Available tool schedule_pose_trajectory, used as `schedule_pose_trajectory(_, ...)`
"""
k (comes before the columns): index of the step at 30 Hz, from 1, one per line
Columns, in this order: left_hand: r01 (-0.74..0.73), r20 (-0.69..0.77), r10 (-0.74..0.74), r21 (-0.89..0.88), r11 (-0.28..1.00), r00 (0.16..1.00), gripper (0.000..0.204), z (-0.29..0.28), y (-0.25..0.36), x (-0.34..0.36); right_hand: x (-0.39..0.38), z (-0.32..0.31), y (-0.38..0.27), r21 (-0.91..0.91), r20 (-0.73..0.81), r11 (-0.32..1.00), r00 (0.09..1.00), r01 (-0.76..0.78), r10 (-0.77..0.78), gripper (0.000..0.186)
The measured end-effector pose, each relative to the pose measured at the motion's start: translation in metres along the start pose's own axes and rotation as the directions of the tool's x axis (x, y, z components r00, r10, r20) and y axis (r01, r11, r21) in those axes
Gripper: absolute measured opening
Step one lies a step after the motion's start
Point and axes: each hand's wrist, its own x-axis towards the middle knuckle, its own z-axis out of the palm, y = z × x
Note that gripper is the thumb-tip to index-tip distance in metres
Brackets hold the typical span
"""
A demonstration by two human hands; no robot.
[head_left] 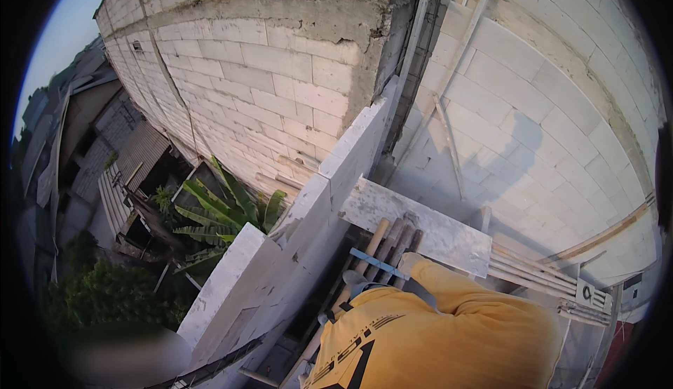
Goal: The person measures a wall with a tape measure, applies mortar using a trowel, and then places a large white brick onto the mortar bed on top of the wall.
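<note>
Neither my left hand nor my right hand can be made out. Below me, my yellow-clothed body and leg (463, 319) fill the lower middle, with feet near several round poles (378, 235) over a dark gap. A blue bar (375, 261) crosses the poles. Just beyond lies a pale, speckled board (420, 217). To my left rises a narrow wall of white blocks (235, 287), with chipped edges and a stepped top. A blurred shape (126, 350) at the lower left is too smeared to identify.
A tall block wall (252, 73) stands across the left gap, with banana leaves (217, 206) and rooftops (133, 164) below. Another block wall (526, 94) rises ahead right, with metal struts (449, 143) against it. Long pale poles (526, 277) lie along its foot.
</note>
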Motion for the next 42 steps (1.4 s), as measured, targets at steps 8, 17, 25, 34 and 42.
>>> schedule_pose_trajectory(8,0.012,-0.013,-0.012,0.035,0.999,1.0,0.063,-0.005,-0.001,0.01,-0.014,-0.024,-0.038,-0.008,0.118,0.999,0.992,-0.036,0.036,0.027)
schedule_pose_trajectory(17,0.04,-0.01,-0.04,0.077,0.996,0.999,0.063,0.0,-0.003,0.006,-0.002,-0.02,-0.022,0.009,0.099,0.999,0.995,-0.033,0.032,0.027)
schedule_pose_trajectory(25,0.072,-0.009,-0.071,0.109,0.991,0.997,0.064,0.018,-0.002,-0.002,0.001,-0.022,-0.007,-0.06,0.151,0.998,0.988,-0.021,0.03,0.033)
schedule_pose_trajectory(34,0.092,-0.024,-0.09,0.136,0.986,0.996,0.064,0.026,-0.002,-0.008,0.014,-0.048,-0.022,-0.017,0.047,1.0,0.999,0.012,-0.011,0.026)
schedule_pose_trajectory(42,0.1,-0.057,-0.093,0.151,0.983,0.994,0.065,0.013,-0.008,0.002,0.023,-0.03,-0.025,0.013,0.019,0.997,0.997,0.078,-0.079,0.024)
